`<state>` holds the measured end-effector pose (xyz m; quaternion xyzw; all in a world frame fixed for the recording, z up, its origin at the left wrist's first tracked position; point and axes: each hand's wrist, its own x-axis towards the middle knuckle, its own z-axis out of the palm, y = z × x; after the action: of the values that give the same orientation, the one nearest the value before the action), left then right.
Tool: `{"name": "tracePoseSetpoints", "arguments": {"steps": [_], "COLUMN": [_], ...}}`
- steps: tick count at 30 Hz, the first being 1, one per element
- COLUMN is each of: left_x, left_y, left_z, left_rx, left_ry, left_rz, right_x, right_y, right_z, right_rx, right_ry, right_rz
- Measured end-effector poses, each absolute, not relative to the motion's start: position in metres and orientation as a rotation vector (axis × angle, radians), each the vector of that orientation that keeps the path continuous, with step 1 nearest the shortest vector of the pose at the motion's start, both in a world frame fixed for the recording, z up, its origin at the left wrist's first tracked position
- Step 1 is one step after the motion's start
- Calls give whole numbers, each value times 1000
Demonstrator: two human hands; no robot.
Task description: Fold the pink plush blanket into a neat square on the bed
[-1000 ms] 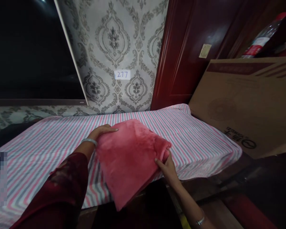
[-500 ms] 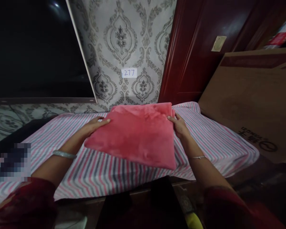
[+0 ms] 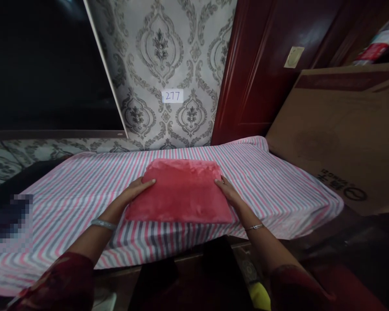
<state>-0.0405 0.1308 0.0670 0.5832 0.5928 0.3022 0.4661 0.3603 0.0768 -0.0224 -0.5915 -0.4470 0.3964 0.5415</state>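
A folded coral-red plush cloth (image 3: 181,194) lies level over the striped sheet, its near edge close to the table's front edge. My left hand (image 3: 138,188) grips its left side, thumb on top and fingers underneath, mostly hidden. On the opposite side my right hand (image 3: 228,191) holds the cloth the same way, with the thumb over the upper face. The far edge looks slightly uneven, with layers showing. Whether the cloth rests fully on the sheet or is held just above it, I cannot tell.
The pink, grey and white striped sheet (image 3: 278,181) covers the long table. A large cardboard box (image 3: 340,138) stands at the right, with a bottle (image 3: 379,45) behind its top. A dark television screen (image 3: 48,65) is at the left. A paper label (image 3: 172,96) marks the patterned wall.
Both hands have brought the cloth lower and nearer to me, away from the wall. It was tilted, with its right near corner low; now it lies straighter and flatter.
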Motion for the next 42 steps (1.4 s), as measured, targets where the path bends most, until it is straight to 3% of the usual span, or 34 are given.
{"name": "tracePoseSetpoints", "arguments": {"steps": [7, 12, 19, 28, 42], "left_x": [-32, -32, -38, -32, -37], "left_y": [119, 119, 123, 131, 130], "left_z": [57, 51, 62, 65, 32], "left_rx": [1495, 1278, 1166, 1213, 1298], "left_ry": [1569, 1634, 1392, 1258, 1299], "left_rz": [919, 949, 956, 972, 1095], "right_x": [344, 348, 343, 336, 332], "right_y": [77, 70, 50, 46, 43], "right_z": [-15, -9, -6, -35, -29], "right_rx": [-1310, -1438, -1214, -1297, -1340], "right_ry": [-995, -789, -812, -1003, -1066], "right_rz": [811, 959, 1139, 618, 510]}}
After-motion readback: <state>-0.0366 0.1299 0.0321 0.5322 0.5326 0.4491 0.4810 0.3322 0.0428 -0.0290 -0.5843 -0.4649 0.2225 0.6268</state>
